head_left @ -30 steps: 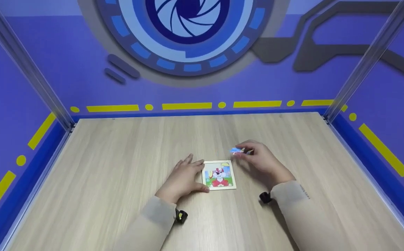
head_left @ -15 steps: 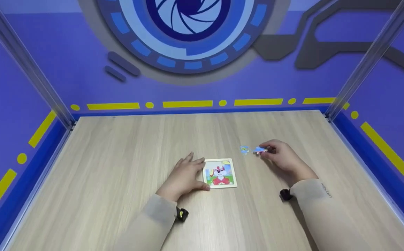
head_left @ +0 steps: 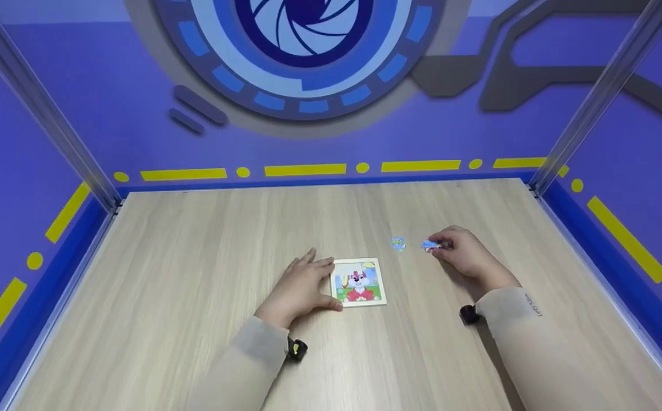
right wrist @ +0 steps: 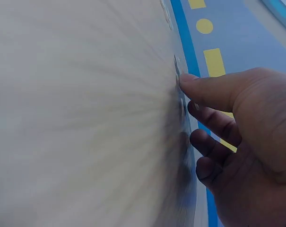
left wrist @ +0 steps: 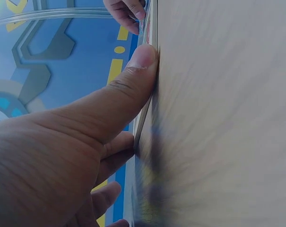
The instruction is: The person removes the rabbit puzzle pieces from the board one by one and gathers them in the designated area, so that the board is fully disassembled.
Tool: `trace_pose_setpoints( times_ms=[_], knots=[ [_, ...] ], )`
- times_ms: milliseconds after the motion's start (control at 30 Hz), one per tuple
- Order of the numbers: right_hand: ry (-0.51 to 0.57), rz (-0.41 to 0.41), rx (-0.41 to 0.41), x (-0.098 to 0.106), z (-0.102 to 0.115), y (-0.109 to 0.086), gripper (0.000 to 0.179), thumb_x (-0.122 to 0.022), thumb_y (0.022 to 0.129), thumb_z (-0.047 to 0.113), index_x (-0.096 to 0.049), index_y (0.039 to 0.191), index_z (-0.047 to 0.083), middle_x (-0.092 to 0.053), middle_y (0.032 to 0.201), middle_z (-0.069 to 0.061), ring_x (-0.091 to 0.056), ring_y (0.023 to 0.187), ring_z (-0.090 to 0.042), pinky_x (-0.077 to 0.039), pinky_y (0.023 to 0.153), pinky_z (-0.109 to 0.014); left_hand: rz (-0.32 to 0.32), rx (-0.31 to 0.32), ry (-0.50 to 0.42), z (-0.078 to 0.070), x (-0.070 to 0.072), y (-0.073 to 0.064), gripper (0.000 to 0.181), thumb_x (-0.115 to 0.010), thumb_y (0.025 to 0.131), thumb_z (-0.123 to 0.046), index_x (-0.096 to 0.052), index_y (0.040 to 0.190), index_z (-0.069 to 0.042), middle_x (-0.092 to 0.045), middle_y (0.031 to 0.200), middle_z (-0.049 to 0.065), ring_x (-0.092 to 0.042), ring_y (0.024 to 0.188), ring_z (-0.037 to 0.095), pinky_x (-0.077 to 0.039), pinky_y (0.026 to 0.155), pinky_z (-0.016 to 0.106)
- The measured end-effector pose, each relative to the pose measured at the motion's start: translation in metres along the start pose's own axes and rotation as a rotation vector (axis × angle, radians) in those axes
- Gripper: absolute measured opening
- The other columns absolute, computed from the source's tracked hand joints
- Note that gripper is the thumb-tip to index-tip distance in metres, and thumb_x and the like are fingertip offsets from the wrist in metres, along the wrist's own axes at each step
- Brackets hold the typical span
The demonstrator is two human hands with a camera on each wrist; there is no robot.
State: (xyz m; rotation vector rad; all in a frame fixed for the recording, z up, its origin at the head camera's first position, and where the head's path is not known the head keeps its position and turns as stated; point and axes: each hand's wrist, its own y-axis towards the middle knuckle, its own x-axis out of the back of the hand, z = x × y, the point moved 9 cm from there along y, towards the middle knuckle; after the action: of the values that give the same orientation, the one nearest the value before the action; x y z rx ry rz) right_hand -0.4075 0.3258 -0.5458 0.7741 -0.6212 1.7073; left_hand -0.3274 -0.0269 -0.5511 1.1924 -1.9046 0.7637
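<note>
In the head view, a square jigsaw board (head_left: 382, 285) with a pale frame and a red-and-white cartoon animal lies on the table. My left hand (head_left: 299, 290) rests at its left side, fingers spread, thumb at the lower corner and forefinger at the upper one. The left wrist view shows the thumb (left wrist: 143, 59) against the board's edge. My right hand (head_left: 465, 254), fingers bent, pinches a blue jigsaw piece (head_left: 429, 245) low over the table, right of the board. Another blue jigsaw piece (head_left: 398, 244) lies between it and the board.
The wood-grain table (head_left: 205, 257) spreads around both hands. A blue back wall (head_left: 331, 151) with yellow marks closes off its far edge, and metal posts (head_left: 605, 100) stand at the back corners. Each wrist wears a small black device (head_left: 297, 349).
My right hand has moved right with its piece, away from the board's upper corner. A single piece now shows where the hand was. The left hand has stayed at the board.
</note>
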Motion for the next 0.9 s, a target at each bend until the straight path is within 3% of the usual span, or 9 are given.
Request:
trace_pose_setpoints(
  times_ms=[233,400,900],
  knots=[
    [-0.048,0.002,0.02,0.001,0.004,0.004,0.036,-0.072,0.11,0.011,-0.073,0.143,-0.002,-0.067,0.145,-0.026,-0.065,0.137,-0.046,-0.053,0.121,-0.066,-0.004,-0.004,0.028,-0.004,0.004,0.0,0.098,-0.102,0.08,-0.049,-0.063,0.161,-0.01,-0.054,0.176,0.002,-0.026,0.177,0.039,-0.018,0.146,0.064],
    [0.002,-0.001,0.011,-0.001,0.017,0.001,0.038,-0.074,0.109,0.012,-0.072,0.145,0.0,-0.064,0.149,-0.024,-0.064,0.139,-0.045,-0.052,0.124,-0.066,-0.002,0.0,0.05,-0.007,0.006,0.0,0.098,-0.102,0.079,-0.05,-0.064,0.16,-0.01,-0.056,0.175,0.003,-0.028,0.177,0.038,-0.019,0.146,0.064],
    [0.098,-0.033,0.076,-0.034,0.08,-0.002,0.037,-0.076,0.108,0.013,-0.075,0.145,0.008,-0.068,0.149,-0.011,-0.062,0.126,-0.034,-0.053,0.103,-0.043,0.001,-0.015,0.085,-0.008,0.012,0.006,0.094,-0.105,0.074,-0.052,-0.072,0.152,-0.01,-0.063,0.169,0.004,-0.032,0.175,0.037,-0.018,0.147,0.063]
  ],
)
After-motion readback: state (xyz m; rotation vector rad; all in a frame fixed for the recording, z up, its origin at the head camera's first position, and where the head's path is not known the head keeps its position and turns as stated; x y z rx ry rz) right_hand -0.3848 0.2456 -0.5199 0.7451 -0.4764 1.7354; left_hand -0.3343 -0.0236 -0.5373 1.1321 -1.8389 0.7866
